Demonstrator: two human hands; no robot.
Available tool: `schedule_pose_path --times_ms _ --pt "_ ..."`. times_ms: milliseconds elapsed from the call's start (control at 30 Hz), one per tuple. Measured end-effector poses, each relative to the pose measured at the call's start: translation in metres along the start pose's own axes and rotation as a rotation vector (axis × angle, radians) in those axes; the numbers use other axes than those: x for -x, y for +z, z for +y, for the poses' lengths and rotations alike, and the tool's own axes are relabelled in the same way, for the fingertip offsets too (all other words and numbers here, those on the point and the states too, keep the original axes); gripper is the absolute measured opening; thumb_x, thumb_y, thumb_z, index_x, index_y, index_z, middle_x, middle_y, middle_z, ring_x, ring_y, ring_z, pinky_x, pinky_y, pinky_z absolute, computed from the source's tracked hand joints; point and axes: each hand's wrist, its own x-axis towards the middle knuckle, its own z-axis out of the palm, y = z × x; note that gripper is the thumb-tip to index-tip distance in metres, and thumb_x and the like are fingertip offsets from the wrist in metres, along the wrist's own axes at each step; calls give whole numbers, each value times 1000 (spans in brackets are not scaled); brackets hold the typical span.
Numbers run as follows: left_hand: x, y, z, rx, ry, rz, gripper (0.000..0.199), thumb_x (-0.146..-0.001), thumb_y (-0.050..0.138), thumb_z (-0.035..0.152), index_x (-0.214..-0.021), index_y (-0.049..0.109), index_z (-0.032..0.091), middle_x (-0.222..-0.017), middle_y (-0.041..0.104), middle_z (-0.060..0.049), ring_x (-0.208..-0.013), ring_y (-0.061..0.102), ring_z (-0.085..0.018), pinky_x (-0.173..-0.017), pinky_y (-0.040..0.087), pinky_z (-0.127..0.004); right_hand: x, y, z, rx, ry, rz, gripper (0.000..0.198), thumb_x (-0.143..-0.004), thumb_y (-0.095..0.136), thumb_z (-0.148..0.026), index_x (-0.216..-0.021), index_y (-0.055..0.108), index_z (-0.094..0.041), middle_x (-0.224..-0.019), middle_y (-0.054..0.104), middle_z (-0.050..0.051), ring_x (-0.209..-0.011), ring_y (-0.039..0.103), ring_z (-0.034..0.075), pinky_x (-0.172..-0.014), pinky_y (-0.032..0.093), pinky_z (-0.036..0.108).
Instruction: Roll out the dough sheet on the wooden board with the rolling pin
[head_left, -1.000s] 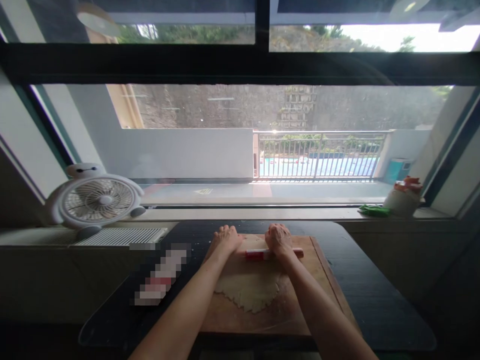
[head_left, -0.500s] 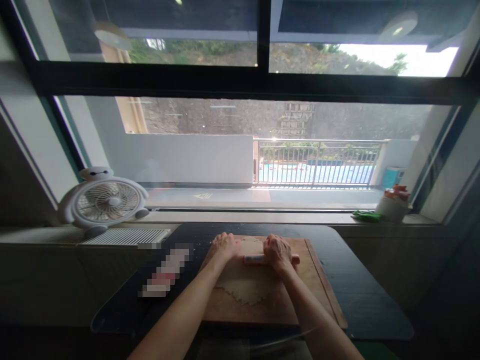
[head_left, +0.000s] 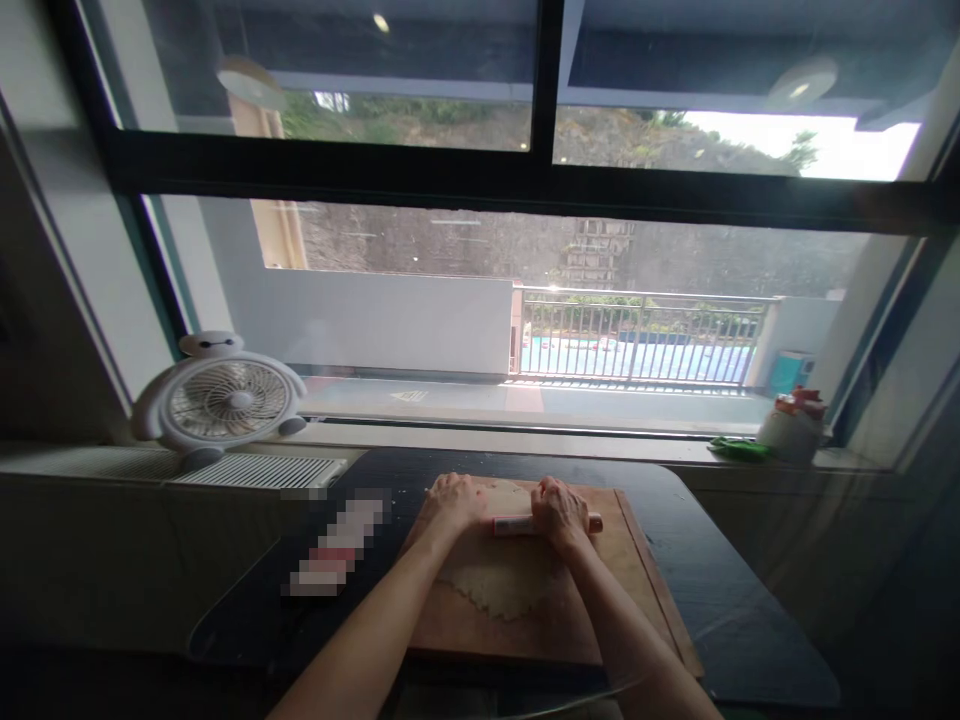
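My right hand [head_left: 561, 512] is closed around a short rolling pin [head_left: 512, 525], which lies crosswise on the dough; its two ends stick out on either side of my fist. A thin, pale sheet of dough [head_left: 495, 575] with a ragged near edge is spread on a wooden board [head_left: 540, 640]. At the dough's far left edge is my left hand [head_left: 454, 503], fingers bent down onto it and apart from the pin. The fingertips of that hand are hidden behind its knuckles.
The board rests on a dark table [head_left: 720, 580] with rounded corners. A blurred-out item [head_left: 337, 550] lies left of the board. Beyond the table, a white fan [head_left: 238, 400] stands at left, and a pale container [head_left: 791, 430] and green cloth [head_left: 739, 448] sit on the windowsill.
The whole view has tilted slightly and shifted, so things appear a little lower and farther right. Both hands keep nearly the same places on the board, the right still around the rolling pin.
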Motion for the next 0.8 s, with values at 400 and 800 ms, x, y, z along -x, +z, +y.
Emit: schedule_pose_path --times_ms 400,800 --pt "-37 20 -2 15 -13 -10 36 -76 41 40 -99 59 19 -111 55 -14 -106 48 -29 -87 37 -45 -50 21 3 -21 14 -72 28 -81 39 -29 -88 63 -17 -87 66 10 -82 60 19 -67 39 25" --pt "14 -2 0 29 42 51 38 -75 40 41 -96 62 18 -109 59 -12 -106 49 -26 -88 38 -40 3 -2 4 38 59 -9 34 -85 33 -33 -80 64 -18 -85 65 7 -80 59 18 -70 38 27"
